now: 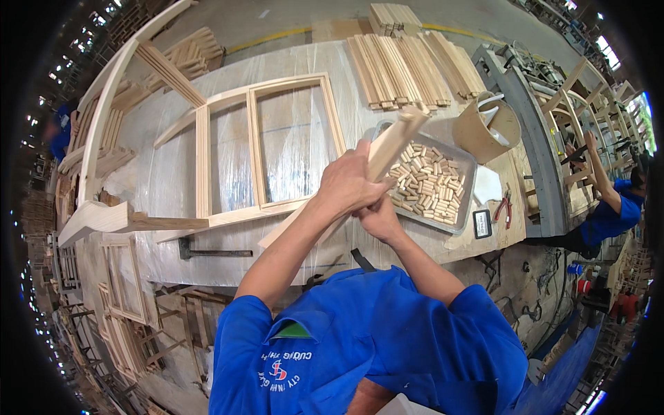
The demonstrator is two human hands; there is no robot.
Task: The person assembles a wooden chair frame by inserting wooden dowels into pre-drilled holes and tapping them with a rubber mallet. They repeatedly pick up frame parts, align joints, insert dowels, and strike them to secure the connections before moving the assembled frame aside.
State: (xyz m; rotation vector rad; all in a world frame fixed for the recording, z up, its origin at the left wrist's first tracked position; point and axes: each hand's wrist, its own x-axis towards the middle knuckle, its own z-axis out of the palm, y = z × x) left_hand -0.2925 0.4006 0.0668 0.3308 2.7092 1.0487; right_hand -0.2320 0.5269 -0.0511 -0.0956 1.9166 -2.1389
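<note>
A pale wooden bar (400,138) is held slantwise over the surface (290,59), its upper end pointing toward the far right corner and its lower end toward the near edge. The left hand (351,178) has its grip closed around the bar near the middle. The right hand (380,220) is just below, touching the left one; its fingers are curled and partly hidden, so I cannot tell whether its grip is closed on the bar.

Just right of the hands, toward the right edge of the surface, sits a grey tray (423,223) of short wooden pegs (429,185); the bar's upper part passes over its left side. Between the tray and the far right corner stands a brown bucket (472,126) with white items inside. Bundles of wooden slats (398,69) lie along the far edge, left of the bucket. Pliers (508,211) with red handles and a small dark box (482,224) lie toward the near right corner.

Left of the hands, a wooden frame (254,149) lies flat, and a taller curved frame (102,111) rises at the left edge. A dark metal tool (218,253) rests by the near edge. Beyond the right edge, a co-worker in a blue sleeve (618,211) reaches toward other wooden frames.
</note>
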